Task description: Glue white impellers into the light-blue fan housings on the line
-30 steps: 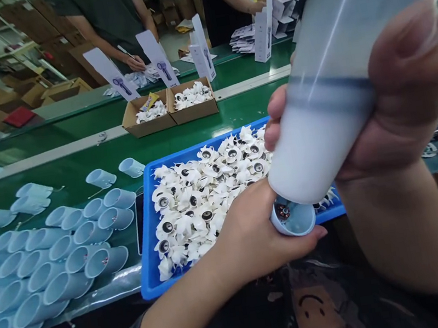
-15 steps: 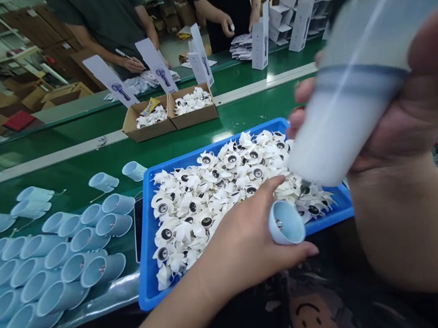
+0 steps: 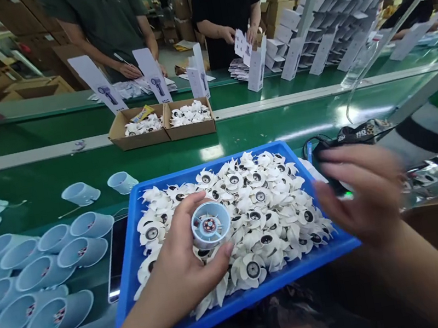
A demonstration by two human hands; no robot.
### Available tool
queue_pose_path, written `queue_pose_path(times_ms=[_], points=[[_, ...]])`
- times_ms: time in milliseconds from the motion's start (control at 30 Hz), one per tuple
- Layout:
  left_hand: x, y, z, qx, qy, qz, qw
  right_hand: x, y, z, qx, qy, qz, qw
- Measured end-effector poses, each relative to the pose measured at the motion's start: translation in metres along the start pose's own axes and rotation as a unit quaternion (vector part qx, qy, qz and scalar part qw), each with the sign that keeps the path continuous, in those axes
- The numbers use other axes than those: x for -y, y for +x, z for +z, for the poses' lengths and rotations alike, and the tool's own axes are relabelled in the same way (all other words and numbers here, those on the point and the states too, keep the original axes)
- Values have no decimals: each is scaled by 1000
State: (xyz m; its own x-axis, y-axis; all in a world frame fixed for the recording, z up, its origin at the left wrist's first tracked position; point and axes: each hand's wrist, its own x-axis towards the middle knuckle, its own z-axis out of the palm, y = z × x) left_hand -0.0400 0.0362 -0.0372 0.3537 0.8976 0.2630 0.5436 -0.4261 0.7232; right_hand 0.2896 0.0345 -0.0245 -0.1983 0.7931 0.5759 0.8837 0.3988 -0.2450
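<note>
My left hand [image 3: 189, 252] is closed around a light blue fan housing [image 3: 211, 225], held over the blue tray [image 3: 127, 278]. The housing's open end faces me, showing spokes and a copper-coloured coil at its centre. Beneath it, white fan blades [image 3: 259, 196] with dark round hubs fill the tray. To the right, above the tray's right edge, my right hand [image 3: 363, 194] is blurred by motion. Its fingers and thumb are apart, with nothing visible between them. More light blue housings [image 3: 39, 273] lie in rows at the left, several showing coils and wires inside.
A phone [image 3: 115, 258] lies between the housings and tray. Two cardboard boxes [image 3: 191, 129] of fan blades stand behind the tray. Across the green bench [image 3: 248, 140], two people handle papers and white cartons [image 3: 258, 69]. Cables and a black pouch [image 3: 363, 131] are at the right.
The white bottle has left my right hand, which has moved back from the housing. My left hand has shifted left, turning the housing's opening to face me. The view has shifted.
</note>
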Motion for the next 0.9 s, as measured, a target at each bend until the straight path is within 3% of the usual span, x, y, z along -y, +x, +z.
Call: queue_pose_path(times_ms=[67,133,200,333,467,567,600,633,667,733,767,800,833,900], points=[[-2,-3,-3,25,24,8,999,0,29,18,125,-55,-1,991],[-3,-6,-9,29,46,8,998,-6,53,34,259,-89,9,962],[-5,-9,-16,24,70,7,997,-12,67,44,320,-93,5,943],[-9,-8,-24,39,95,27,994,-13,71,46,346,-93,-35,933],[-14,-3,-22,52,75,46,995,-11,64,38,331,-67,-47,940],[-17,-1,-17,60,57,45,996,-4,51,26,275,121,35,953],[-19,0,-16,60,56,46,996,1,44,22,256,228,74,937],[-20,0,-14,57,58,47,996,8,36,20,243,353,118,896],[-22,1,-13,54,62,49,995,15,28,18,239,479,163,828],[-26,3,-10,48,72,62,994,32,14,20,253,667,235,660],[-27,3,-9,48,76,71,993,40,8,22,257,735,265,570],[-29,4,-8,50,79,82,992,47,3,25,256,779,284,497],[-31,5,-8,52,81,93,991,52,0,28,254,800,292,458],[-33,5,-6,58,87,108,989,58,-2,35,252,817,298,425]])
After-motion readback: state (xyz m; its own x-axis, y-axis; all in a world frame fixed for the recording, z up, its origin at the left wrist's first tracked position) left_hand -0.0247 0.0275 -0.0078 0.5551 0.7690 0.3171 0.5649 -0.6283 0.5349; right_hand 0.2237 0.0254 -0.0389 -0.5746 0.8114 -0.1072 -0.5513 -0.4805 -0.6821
